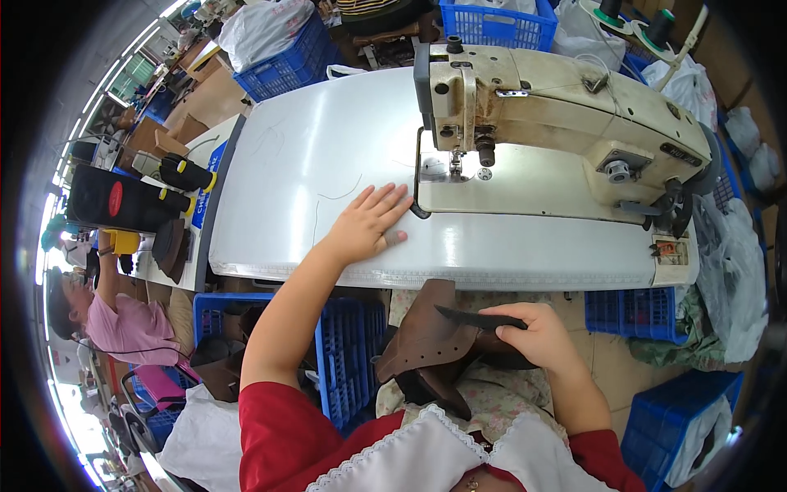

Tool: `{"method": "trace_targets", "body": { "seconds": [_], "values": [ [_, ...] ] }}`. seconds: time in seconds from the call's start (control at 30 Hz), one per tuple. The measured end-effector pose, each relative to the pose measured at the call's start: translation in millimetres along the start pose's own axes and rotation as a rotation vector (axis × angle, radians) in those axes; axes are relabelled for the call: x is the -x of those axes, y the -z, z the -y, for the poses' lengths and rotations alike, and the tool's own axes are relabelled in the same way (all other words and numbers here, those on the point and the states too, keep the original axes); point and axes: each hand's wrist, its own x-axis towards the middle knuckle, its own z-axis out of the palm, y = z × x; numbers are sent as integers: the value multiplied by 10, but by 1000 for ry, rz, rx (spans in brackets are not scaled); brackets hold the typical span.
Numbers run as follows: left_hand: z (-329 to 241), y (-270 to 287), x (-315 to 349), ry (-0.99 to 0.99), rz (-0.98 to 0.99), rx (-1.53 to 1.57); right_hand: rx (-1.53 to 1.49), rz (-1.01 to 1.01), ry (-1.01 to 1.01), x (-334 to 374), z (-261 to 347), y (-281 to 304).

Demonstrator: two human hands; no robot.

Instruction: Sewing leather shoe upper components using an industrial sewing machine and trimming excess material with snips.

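Observation:
My left hand (370, 223) lies flat on the white sewing table (328, 156), fingers stretched out and a grey wrap around the thumb. It touches only the tabletop, left of the needle area of an industrial sewing machine (557, 115). Over my lap, my right hand (529, 332) is closed around a narrow dark piece (467, 318) with a pointed end; its exact kind is unclear. Just below and beside that piece are brown leather shoe-upper pieces (422, 332), one with a row of small holes. They rest on my lap, partly overlapping.
A blue crate (348, 353) stands left of my lap, with others under the table's right side and behind it. Thread cones (658, 29) stand at the back right. At the left, a person in a pink top (131, 324) sits near a black machine (115, 205).

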Motion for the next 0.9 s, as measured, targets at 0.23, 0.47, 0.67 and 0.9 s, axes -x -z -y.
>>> {"method": "trace_targets", "body": {
  "seconds": [0.23, 0.47, 0.67, 0.9],
  "values": [
    [723, 291, 574, 1169, 228, -410, -54, 6, -14, 51, -56, 6],
    [520, -9, 603, 508, -46, -38, -34, -26, 91, 15, -68, -31],
    [701, 47, 778, 802, -256, -402, -98, -21, 44, -15, -97, -50],
    [-793, 339, 561, 236, 64, 956, -39, -2, 94, -43, -53, -21]
  ]
}}
